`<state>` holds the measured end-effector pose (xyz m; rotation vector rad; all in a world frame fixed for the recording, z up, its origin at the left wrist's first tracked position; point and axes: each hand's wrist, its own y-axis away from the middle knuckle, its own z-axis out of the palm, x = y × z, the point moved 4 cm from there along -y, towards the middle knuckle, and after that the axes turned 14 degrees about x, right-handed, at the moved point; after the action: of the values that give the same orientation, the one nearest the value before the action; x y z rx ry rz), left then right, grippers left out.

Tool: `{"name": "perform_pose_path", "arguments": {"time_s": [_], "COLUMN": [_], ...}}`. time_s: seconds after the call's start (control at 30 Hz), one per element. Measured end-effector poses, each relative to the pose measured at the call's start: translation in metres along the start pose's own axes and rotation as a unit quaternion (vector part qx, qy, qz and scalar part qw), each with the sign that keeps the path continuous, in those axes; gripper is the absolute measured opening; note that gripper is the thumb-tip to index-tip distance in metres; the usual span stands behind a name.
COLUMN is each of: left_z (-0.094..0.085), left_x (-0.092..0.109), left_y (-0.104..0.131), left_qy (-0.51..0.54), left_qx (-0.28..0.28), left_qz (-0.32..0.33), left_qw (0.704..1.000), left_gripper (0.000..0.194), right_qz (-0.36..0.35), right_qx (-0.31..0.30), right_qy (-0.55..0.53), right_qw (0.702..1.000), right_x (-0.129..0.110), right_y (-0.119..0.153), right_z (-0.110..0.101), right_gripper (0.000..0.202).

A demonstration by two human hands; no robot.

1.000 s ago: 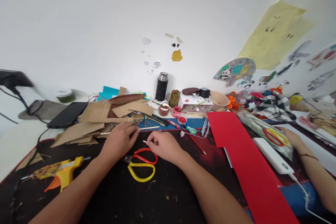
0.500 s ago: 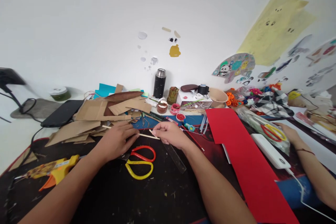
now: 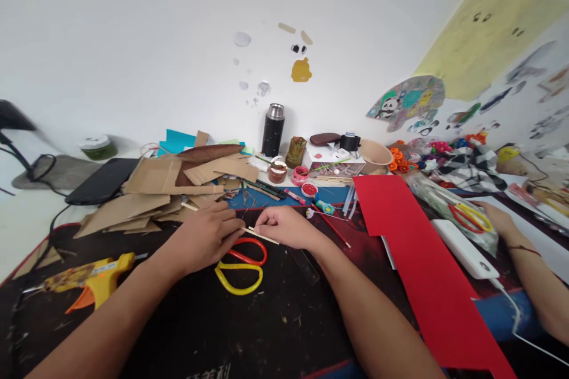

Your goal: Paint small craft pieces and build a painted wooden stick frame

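My left hand (image 3: pixel 205 238) is closed on a thin wooden stick (image 3: pixel 267 238), which shows on both sides of the fingers. My right hand (image 3: pixel 284 227) pinches a second small wooden stick (image 3: pixel 251 229); most of it is hidden by the fingers. Its tip lies close against the longer stick. Just below my hands rest scissors (image 3: pixel 240 291) with one red and one yellow handle, their blades covered by my left hand. A clear ruler-like strip (image 3: pixel 304 266) lies below my right wrist.
A yellow glue gun (image 3: pixel 95 278) lies left, below cardboard pieces (image 3: pixel 128 207). Red card (image 3: pixel 413 272) and a white power bank (image 3: pixel 464 249) are on the right. Another person's hand (image 3: pixel 498 219) rests by a bag. A black flask (image 3: pixel 272 131) and paint jars (image 3: pixel 277 172) stand behind.
My right hand has shifted left along the longer stick, bringing the small stick's tip nearer my left fingers. The view has tilted slightly.
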<state>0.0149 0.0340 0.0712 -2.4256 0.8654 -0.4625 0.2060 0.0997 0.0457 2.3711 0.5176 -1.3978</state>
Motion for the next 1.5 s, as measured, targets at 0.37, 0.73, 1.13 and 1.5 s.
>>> {"name": "perform_pose_path", "arguments": {"time_s": [0.37,0.73,1.13,1.5], "left_z": [0.0023,0.0057,0.0039,0.0055], "left_x": [0.0029,-0.0021,-0.0036,-0.0036], "left_y": [-0.0009,0.0032,0.0029,0.0038], "left_qy": [-0.009,0.016,0.015,-0.008], "left_qx": [-0.005,-0.003,0.001,-0.012], "left_qz": [0.019,-0.003,-0.004,0.013], "left_qw": [1.000,1.000,1.000,1.000], "left_gripper": [0.032,0.026,0.029,0.034], "right_qz": [0.009,0.001,0.010,0.011], "right_qx": [-0.022,-0.028,-0.047,-0.034], "right_qy": [-0.018,-0.022,-0.036,-0.014], "right_qw": [1.000,0.999,0.998,0.999], "right_x": [0.0044,-0.0033,0.0031,-0.0038], "right_y": [-0.0020,0.0008,-0.0003,0.0026], "right_z": [0.0062,0.0049,0.0075,0.0073], "right_gripper": [0.009,0.009,0.010,0.011]}}
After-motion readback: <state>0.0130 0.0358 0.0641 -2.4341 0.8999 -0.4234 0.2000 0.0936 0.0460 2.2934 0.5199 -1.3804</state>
